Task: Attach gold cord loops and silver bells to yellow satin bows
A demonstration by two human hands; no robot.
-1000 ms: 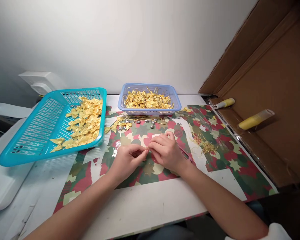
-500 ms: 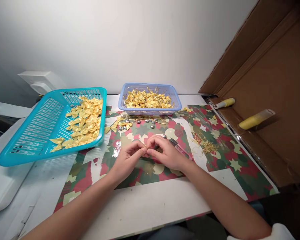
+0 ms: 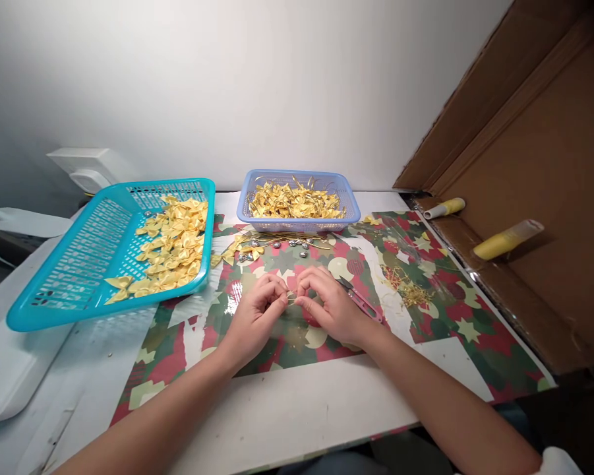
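Thin gold cord (image 3: pixel 291 298) spans the small gap between my two hands. My left hand (image 3: pixel 258 315) pinches one end between thumb and fingers. On the other side, the thumb and fingertips of my right hand (image 3: pixel 325 305) are closed on the cord too. Whatever else the fingertips cover is too small to make out. Just beyond the hands lie several silver bells (image 3: pixel 297 245), some loose yellow bows (image 3: pixel 235 249) and a bundle of gold cords (image 3: pixel 291 236). Pink-handled snips (image 3: pixel 363 303) rest beside my right hand.
A turquoise basket (image 3: pixel 74 264) with yellow bows stands on the left. At the back is a blue basket (image 3: pixel 299 225) of bows with gold cords. Cord scraps (image 3: pixel 410 289) lie right, near a cardboard wall (image 3: pixel 534 145) with yellow tubes (image 3: pixel 507 241).
My fingertips have drawn slightly apart, and a short stretch of gold cord now shows between them. The whole view has shifted a little.
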